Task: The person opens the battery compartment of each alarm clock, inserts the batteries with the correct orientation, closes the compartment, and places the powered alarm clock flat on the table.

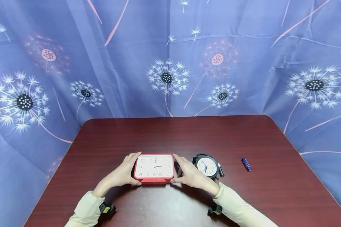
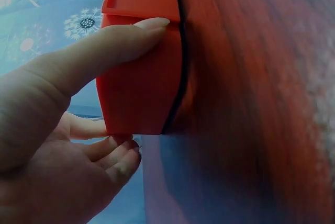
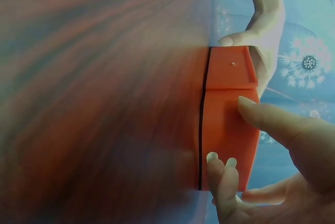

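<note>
A red rectangular clock [image 1: 154,167] with a white face lies face up over the table, its black back edge right at the tabletop in both wrist views. My left hand [image 1: 121,171] grips its left end, thumb at the lower corner and fingers at the upper one. In the left wrist view the left thumb [image 2: 131,40] presses on the red casing [image 2: 141,85]. At the opposite end my right hand [image 1: 194,175] holds the clock the same way. The right wrist view has the right thumb [image 3: 261,113] and curled fingertips against the casing [image 3: 230,124].
A round black alarm clock [image 1: 206,166] lies just right of my right hand, with a dark battery [image 1: 221,170] beside it. Farther right on the brown table [image 1: 170,134] is a blue battery [image 1: 246,164]. A blue dandelion-print curtain [image 1: 130,63] hangs behind the table.
</note>
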Demonstrator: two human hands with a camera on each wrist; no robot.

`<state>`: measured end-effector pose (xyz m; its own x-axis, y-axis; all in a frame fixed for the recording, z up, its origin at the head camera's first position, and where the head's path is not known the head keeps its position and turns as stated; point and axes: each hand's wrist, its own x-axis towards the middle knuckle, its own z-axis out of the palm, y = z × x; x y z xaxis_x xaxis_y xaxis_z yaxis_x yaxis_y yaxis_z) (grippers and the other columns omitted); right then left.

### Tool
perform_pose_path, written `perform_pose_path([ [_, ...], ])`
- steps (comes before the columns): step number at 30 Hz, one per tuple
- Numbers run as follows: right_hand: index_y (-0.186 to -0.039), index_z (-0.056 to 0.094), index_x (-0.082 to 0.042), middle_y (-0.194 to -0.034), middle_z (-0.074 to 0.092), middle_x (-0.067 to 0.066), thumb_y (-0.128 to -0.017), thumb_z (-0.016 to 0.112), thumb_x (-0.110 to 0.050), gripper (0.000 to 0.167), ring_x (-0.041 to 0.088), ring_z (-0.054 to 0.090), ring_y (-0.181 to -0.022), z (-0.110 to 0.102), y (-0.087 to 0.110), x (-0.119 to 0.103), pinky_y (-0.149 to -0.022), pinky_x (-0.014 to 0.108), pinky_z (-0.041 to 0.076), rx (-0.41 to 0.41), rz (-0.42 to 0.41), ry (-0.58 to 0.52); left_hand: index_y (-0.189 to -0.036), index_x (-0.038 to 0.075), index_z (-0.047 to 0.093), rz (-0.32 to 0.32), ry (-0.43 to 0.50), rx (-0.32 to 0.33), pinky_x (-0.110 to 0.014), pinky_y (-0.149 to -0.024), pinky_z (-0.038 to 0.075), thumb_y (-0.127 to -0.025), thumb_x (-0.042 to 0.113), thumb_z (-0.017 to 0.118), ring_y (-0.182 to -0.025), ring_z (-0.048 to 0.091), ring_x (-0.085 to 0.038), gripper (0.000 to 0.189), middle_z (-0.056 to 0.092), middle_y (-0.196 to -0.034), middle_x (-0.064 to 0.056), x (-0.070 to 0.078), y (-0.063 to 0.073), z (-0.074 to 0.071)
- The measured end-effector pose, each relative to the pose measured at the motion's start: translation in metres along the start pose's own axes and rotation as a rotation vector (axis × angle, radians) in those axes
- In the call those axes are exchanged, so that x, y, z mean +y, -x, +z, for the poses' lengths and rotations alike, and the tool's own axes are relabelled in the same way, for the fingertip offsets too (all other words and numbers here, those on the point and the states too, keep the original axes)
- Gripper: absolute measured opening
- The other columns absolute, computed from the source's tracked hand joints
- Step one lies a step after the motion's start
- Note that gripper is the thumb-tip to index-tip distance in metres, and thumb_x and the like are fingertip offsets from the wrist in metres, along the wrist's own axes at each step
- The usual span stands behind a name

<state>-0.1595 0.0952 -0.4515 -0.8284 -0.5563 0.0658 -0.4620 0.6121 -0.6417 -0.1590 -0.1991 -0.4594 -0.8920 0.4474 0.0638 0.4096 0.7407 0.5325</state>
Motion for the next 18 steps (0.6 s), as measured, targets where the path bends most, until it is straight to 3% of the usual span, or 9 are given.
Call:
perform_pose_path([
  [6,-0.148,0.027,0.006,-0.124,0.054,0.018,-0.072,0.085,-0.026,0.100,0.012,0.062,-0.078,0.004,-0.003,0.000,-0.071,0.024,0.048,0.004,0.001,-0.019,-0.146,-0.010,0.025,-0.021,0.038,-0.038,-0.055,-0.106,0.036,-0.055,0.020,0.092,-0.134,0.041,-0.039,0.117,0.039,-0.145,-0.028,-0.001,-0.002,0.001],
  [9,-0.148,0.028,0.005,-0.133,0.051,0.021,-0.070,0.086,-0.029,0.103,0.024,0.062,-0.102,0.006,-0.004,-0.001,-0.089,0.037,0.049,0.003,0.016,-0.004,-0.147,-0.010,0.022,-0.019,0.053,-0.050,-0.055,-0.107,0.035,-0.055,0.019,0.092,-0.135,0.040,-0.039,0.119,0.036,-0.147,-0.029,-0.001,-0.003,0.001],
  [13,-0.147,0.029,0.005,-0.142,0.046,0.026,-0.066,0.088,-0.031,0.107,0.040,0.046,-0.128,0.007,-0.008,0.001,-0.104,0.054,0.038,0.008,0.046,0.004,-0.146,-0.010,0.023,0.000,0.050,-0.049,-0.054,-0.106,0.036,-0.054,0.020,0.093,-0.134,0.041,-0.038,0.119,0.037,-0.146,-0.028,-0.001,-0.003,0.003],
  [18,-0.147,0.028,0.006,-0.145,0.043,0.027,-0.061,0.090,-0.030,0.113,0.041,0.044,-0.133,0.009,-0.014,0.002,-0.105,0.055,0.037,0.012,0.066,-0.012,-0.145,-0.010,0.026,0.013,0.052,-0.040,-0.054,-0.106,0.037,-0.054,0.019,0.093,-0.133,0.042,-0.037,0.117,0.039,-0.144,-0.027,-0.001,-0.004,0.002],
])
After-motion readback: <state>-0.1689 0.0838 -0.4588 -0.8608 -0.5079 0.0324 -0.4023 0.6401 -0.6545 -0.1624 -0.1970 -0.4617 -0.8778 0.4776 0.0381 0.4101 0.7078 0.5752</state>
